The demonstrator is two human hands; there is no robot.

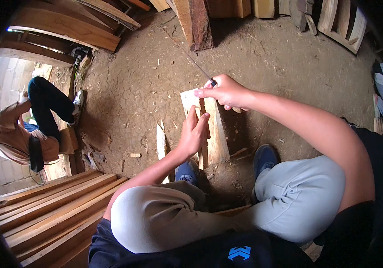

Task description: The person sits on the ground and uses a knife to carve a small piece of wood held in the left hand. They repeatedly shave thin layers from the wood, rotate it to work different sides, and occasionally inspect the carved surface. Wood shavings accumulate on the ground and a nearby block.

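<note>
My right hand (229, 93) is closed around the handle of a machete (196, 64), whose long thin blade points away to the upper left, nearly edge-on. Its thumb reaches over to the top of a narrow brown wooden stick (202, 105). My left hand (194, 133) grips that stick from the left, below my right hand, and keeps it upright. Right behind the stick is a pale wooden block (217, 140), between my feet. Part of the stick is hidden by my left fingers.
Stacked planks (53, 205) lie at my lower left. Another person (26, 129) sits at the far left. A thick wooden beam (194, 27) juts in from the top. A pale wood sliver (161, 140) stands beside my left shoe (187, 172). Wood chips dot the dirt floor (133, 89).
</note>
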